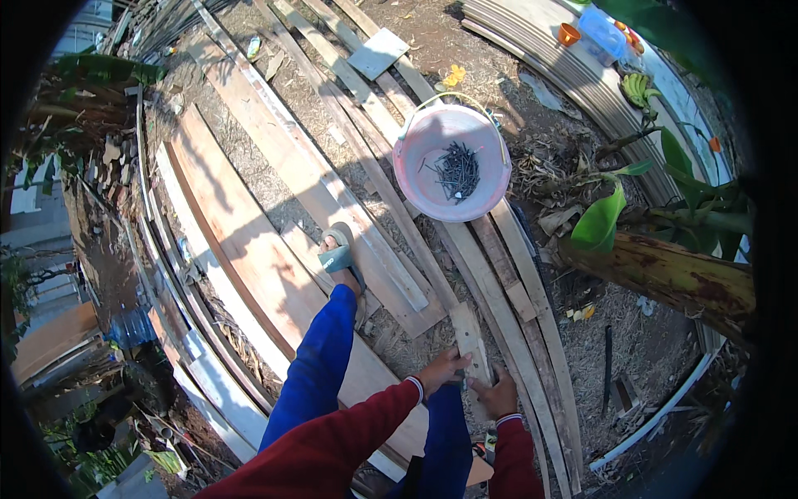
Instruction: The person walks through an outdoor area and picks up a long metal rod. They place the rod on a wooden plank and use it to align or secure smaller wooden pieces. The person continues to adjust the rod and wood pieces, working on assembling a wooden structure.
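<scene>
A short, pale wooden board (469, 334) with dark spots lies between my hands, close to my right leg. My left hand (440, 372) has its fingers closed on the board's left edge. From the other side, my right hand (499, 394) grips the same board lower down, thumb toward its face. Beyond them stands a pinkish-white bucket (413, 158) with a yellow handle. Dark nails (459, 173) are heaped inside it. Something small with an orange part (480, 449) shows beside my right forearm, too covered to name.
Long planks (241, 212) run across the dry ground, and my sandalled foot (337, 254) is among them. A square offcut (378, 53) rests on the far planks. At right are a banana trunk (665, 270), stacked corrugated sheets (532, 71), an orange cup (568, 34) and green bananas (638, 89).
</scene>
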Demonstrator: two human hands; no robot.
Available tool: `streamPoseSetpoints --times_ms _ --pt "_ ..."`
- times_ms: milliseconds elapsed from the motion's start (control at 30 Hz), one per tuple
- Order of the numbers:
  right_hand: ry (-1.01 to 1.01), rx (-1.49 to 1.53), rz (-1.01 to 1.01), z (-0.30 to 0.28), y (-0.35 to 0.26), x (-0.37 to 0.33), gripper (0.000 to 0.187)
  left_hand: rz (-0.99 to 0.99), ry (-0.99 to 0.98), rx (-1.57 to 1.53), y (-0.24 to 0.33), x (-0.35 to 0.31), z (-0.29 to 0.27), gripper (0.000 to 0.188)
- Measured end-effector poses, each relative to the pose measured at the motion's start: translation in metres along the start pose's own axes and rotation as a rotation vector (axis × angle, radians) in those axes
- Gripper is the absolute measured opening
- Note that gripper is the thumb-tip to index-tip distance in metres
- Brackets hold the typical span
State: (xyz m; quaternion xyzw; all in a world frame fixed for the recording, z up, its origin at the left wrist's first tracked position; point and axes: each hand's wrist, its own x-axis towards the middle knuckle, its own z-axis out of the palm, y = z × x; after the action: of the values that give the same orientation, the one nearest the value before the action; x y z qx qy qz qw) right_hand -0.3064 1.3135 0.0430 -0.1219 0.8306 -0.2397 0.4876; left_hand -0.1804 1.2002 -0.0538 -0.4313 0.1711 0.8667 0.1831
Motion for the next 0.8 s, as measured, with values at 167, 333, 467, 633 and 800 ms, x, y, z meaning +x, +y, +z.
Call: streamPoseSetpoints --times_ms 167,333,467,633,800 --pt "-0.002 -0.172 0.073 0.036 -0.053 -0.002 0.071 0.076 0.206 0.332 0.048 -0.055 -0.074 0.052" --pt "0.011 -0.312 0.084 0.069 -0.119 0.006 0.064 0.281 0.385 0.192 0.13 -0.132 -0.16 0.048" --pt "-0.032 -0.477 0.271 0.085 -0.18 0.024 0.064 0.425 0.507 0.014 0.212 -0.201 -0.211 0.041" --pt "-0.004 -0.491 -0.021 0.077 -0.274 0.024 0.068 0.526 0.651 -0.04 0.279 -0.284 -0.278 0.032" --pt "-0.003 -0.777 -0.024 0.053 -0.391 0.03 0.073 0.508 0.805 -0.286 0.265 -0.368 -0.35 0.032"
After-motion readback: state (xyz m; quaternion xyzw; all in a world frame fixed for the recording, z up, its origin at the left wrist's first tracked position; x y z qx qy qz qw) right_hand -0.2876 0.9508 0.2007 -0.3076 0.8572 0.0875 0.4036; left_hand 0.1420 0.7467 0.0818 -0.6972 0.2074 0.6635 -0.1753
